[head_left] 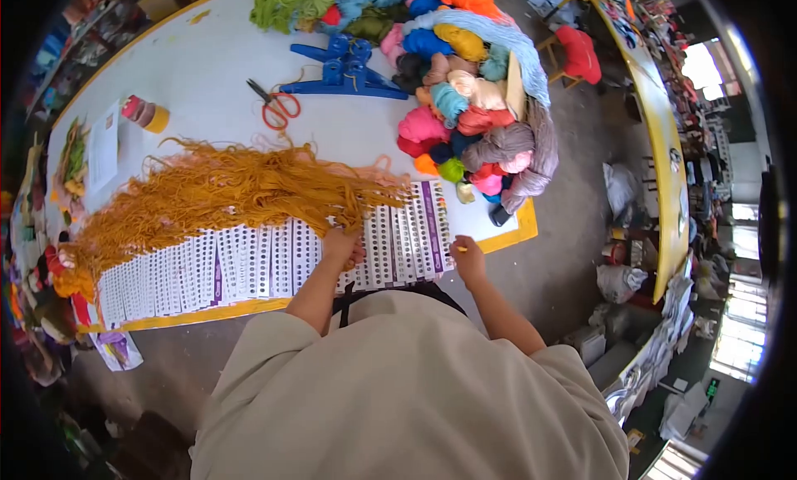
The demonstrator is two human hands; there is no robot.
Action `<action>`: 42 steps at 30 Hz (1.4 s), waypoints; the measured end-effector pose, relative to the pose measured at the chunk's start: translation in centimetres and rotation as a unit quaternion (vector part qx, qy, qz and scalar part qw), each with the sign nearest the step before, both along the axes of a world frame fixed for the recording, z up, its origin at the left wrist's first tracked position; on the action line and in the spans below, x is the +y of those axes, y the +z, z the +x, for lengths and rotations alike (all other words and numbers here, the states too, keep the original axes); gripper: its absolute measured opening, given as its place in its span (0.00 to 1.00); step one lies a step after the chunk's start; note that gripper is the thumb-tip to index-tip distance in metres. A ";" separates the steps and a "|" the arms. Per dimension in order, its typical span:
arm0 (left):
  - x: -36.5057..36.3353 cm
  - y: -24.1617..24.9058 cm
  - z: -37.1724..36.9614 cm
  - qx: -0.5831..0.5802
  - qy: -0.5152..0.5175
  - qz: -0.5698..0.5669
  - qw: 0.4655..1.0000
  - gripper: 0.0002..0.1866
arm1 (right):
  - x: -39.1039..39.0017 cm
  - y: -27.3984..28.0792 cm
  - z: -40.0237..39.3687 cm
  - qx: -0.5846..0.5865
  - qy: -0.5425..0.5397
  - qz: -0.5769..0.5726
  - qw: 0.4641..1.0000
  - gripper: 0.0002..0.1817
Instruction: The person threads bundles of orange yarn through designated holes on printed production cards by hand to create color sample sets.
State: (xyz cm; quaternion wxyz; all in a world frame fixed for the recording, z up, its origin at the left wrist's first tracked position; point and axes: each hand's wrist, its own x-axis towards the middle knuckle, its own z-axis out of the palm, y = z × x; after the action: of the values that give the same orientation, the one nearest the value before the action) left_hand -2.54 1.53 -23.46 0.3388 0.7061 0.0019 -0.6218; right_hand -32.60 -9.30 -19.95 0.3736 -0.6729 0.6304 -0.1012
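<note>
Cards and yarn, L-to-R. We see a long row of white punched cards [286, 256] along the near edge of the white, yellow-rimmed bench [207, 73], with mustard yarn [249, 185] heaped over their far ends. Purple strips [433, 222] among the cards carry white lettering, too small for us to read w/ certainty; text on the printed sheet [104, 152], far L, is likewise illegible. L hand [342, 249]: fingers part-curled at the yarn's near edge, touching it; we can't tell if strands are pinched. R hand [469, 262]: fingers curled, just beyond the cards' R end, w/ a small yellowish bit at the fingertips; exact opening and grip unclear. Beyond the yarn: scissors [275, 106], a blue frame [349, 73] and multicolored skeins [473, 98].
</note>
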 end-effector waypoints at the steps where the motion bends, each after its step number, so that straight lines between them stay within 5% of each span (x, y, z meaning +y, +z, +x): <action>1: 0.0 0.3 0.1 0.003 -0.004 -0.003 1.000 0.22 | -1.2 -0.3 -0.5 -0.026 -0.045 0.026 0.998 0.19; 13: -0.4 1.6 -0.2 -0.049 -0.020 0.008 0.999 0.21 | -11.7 -5.5 0.4 -0.203 -0.217 0.202 0.933 0.31; 16: -0.5 1.1 -0.1 -0.037 -0.017 0.024 0.999 0.21 | -11.6 -5.1 1.7 -0.183 -0.254 0.152 0.937 0.31; 20: -0.9 1.6 -0.1 -0.027 -0.013 0.051 0.998 0.21 | -12.4 -7.6 0.1 -0.098 -0.050 0.007 0.994 0.29; 31: -0.7 0.9 -0.1 -0.046 -0.023 0.033 0.998 0.22 | -12.6 -5.5 -0.6 -0.162 -0.078 0.113 0.977 0.21; 35: -0.7 1.2 0.0 -0.043 -0.028 0.032 0.998 0.22 | -10.8 2.6 1.5 -0.253 -0.037 0.136 0.957 0.20; 39: -0.4 0.8 -0.1 -0.040 -0.014 0.004 0.999 0.22 | -7.5 17.6 4.6 -0.350 0.003 0.166 0.922 0.25; 42: -0.4 0.9 0.0 -0.053 -0.034 0.011 0.998 0.23 | -5.6 27.1 4.3 -0.348 0.131 0.187 0.909 0.27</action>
State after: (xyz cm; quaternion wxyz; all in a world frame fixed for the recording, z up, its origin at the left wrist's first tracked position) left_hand -2.49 1.09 -22.56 0.3091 0.7418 -0.0332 -0.5942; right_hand -28.35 -14.91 7.11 0.6984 -0.5890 0.3743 -0.1592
